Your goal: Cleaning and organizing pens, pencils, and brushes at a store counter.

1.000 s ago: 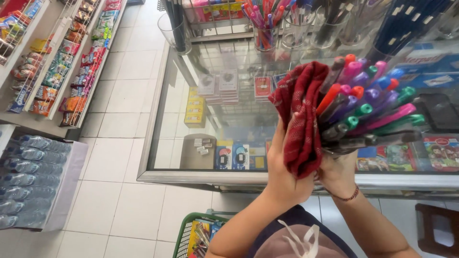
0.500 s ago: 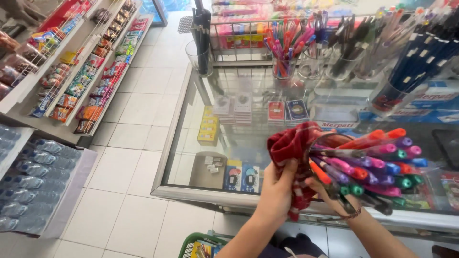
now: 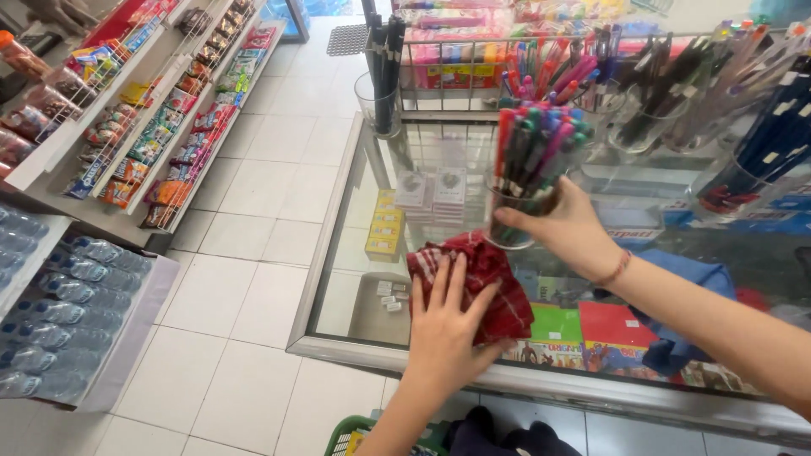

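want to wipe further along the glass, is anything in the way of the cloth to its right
Nothing lies right beside the red cloth under the left hand. The pen cup in the right hand is just behind it, and a blue cloth lies further right.

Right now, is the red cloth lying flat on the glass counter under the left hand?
Yes, the left hand presses the red cloth flat on the glass counter, while the right hand holds the cup of pens.

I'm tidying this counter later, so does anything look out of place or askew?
The blue cloth lies bunched on the glass counter. The cup of pens is lifted in the right hand; the left hand presses a red cloth.
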